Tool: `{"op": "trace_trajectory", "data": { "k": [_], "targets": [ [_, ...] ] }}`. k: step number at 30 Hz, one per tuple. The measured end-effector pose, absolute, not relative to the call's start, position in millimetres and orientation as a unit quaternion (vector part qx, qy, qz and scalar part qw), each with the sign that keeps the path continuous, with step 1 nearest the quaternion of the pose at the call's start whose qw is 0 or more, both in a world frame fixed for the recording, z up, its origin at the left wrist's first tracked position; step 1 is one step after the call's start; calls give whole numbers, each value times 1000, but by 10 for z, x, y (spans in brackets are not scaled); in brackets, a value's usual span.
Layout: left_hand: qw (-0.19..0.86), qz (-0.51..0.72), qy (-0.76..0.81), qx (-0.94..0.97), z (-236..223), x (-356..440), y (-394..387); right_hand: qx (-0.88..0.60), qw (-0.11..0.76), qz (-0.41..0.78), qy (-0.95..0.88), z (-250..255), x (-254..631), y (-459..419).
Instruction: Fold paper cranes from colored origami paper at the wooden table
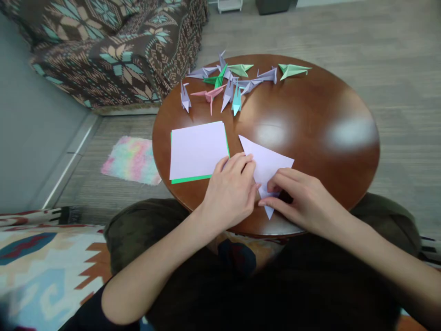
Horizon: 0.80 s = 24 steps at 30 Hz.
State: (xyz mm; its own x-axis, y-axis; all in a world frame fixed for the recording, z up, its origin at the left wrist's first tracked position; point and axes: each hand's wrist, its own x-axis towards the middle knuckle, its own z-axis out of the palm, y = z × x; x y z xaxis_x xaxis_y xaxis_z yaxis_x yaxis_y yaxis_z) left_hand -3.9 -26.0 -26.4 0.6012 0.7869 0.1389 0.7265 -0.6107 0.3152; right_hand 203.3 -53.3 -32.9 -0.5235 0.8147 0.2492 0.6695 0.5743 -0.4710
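Observation:
A lilac sheet of origami paper, folded to a pointed shape, lies on the round wooden table near its front edge. My left hand presses on the paper's left edge with bent fingers held together, its thumb by the lower part. Over the lower right side, my right hand curls its fingers on the paper, thumb near the narrow bottom tip. Part of the lower folds is hidden by the hands. Left of the folded piece rests a stack of square paper, lilac on top with green showing beneath.
Several folded paper cranes stand along the table's back left, among them a pink crane, a turquoise crane and a pale green crane. The brown table has a curved edge. Beyond are a patterned sofa and a fluffy pastel mat.

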Motion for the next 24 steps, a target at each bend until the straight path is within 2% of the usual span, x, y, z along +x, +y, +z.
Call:
{"op": "trace_trajectory", "data": {
  "k": [7,20,24],
  "targets": [
    [110,144,421,889,-296,-41,-233,-488,123,102,-858,-277,1971,-528],
    [102,132,420,892,-270,-29,-244,-473,77,86,-873,-176,2065,-627],
    [101,133,418,893,-280,-40,-246,-483,90,164,-856,-78,2172,-691]
  ]
}}
